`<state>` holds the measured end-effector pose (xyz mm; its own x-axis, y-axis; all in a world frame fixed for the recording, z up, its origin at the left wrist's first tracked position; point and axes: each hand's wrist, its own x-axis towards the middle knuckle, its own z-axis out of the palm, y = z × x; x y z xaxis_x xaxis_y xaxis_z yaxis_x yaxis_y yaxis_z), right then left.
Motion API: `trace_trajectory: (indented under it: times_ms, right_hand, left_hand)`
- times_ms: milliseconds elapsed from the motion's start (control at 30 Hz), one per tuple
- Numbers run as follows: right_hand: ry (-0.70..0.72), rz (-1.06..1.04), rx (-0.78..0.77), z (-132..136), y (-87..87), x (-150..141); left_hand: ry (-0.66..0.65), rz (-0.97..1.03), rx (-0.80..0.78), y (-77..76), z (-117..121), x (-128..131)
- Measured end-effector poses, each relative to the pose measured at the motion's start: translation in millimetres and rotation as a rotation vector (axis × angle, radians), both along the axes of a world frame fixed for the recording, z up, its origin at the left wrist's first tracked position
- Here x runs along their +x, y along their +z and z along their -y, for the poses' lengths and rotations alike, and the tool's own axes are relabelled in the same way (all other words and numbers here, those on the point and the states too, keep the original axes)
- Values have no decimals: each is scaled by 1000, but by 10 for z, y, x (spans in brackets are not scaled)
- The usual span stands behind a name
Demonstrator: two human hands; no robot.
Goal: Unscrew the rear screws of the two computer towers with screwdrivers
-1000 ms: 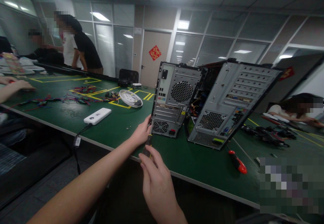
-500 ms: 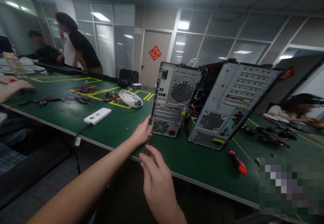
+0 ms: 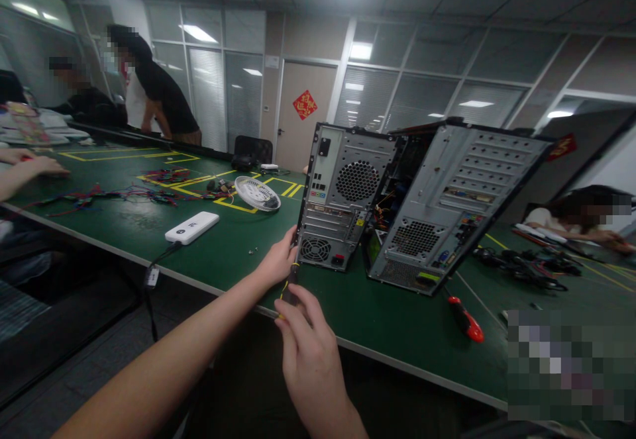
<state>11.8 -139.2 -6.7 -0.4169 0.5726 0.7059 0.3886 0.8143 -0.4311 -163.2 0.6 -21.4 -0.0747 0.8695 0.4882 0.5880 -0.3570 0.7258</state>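
At nine o'clock, a white power bank [image 3: 191,228] lies on the green table [image 3: 238,253]. Near centre, the left hand [image 3: 279,257], partly curled, touches the lower left edge of the smaller computer case [image 3: 342,194]; its grip is partly hidden. At six o'clock, the right hand [image 3: 311,340] pinches a dark screwdriver [image 3: 289,290] between closed fingertips, while the larger case [image 3: 447,207] stands tilted at two o'clock and a red-and-black screwdriver [image 3: 466,320] lies at four.

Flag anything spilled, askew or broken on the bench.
Loose bits, maybe screws, lie on the green table near the left hand. The right-hand computer tower looks open-sided, with wiring exposed. No spill or clear damage visible.
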Motion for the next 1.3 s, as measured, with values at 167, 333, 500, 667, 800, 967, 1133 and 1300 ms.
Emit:
trace_trajectory:
  times_ms: [167, 333, 500, 667, 800, 967, 1133, 1300]
  right_hand:
    - [-7, -13, -4, 2, -5, -5]
    - [-10, -28, 12, -12, 2, -1]
    - [-12, -46, 10, -14, 8, -5]
    - [-12, -35, -2, -9, 13, -7]
    - [-22, -34, -9, -15, 13, -10]
    - [-29, -24, -20, -8, -5, -9]
    - [-29, -6, -28, -13, -18, -9]
    - [-28, 12, -5, -27, -13, -2]
  left_hand:
    - [-2, 0, 0, 8, 6, 4]
    - [-2, 14, -7, 6, 3, 6]
    - [-1, 14, -1, 3, 4, 7]
    - [11, 7, 3, -17, -11, 0]
    - [5, 4, 26, -42, -28, -9]
    - [-1, -8, 5, -34, -26, -8]
    - [6, -1, 11, -29, -27, -4]
    - [9, -2, 12, -41, -37, -3]
